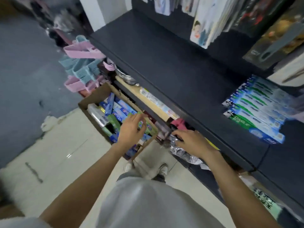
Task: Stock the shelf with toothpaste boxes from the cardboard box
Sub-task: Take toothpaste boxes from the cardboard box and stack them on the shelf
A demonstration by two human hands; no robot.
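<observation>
Hovering empty over cardboard box (92, 100) — left hand (130, 129) half-curled, right hand (191, 139) beside, grip unclear

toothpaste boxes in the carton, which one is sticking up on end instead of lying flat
The blue toothpaste box near the far end of the cardboard box: it stands tilted on end, while the others lie flat.

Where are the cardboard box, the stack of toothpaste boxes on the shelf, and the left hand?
cardboard box (92, 100): head view, far wall.
stack of toothpaste boxes (256, 111): head view, top face.
left hand (131, 129): head view, back of hand.
</observation>
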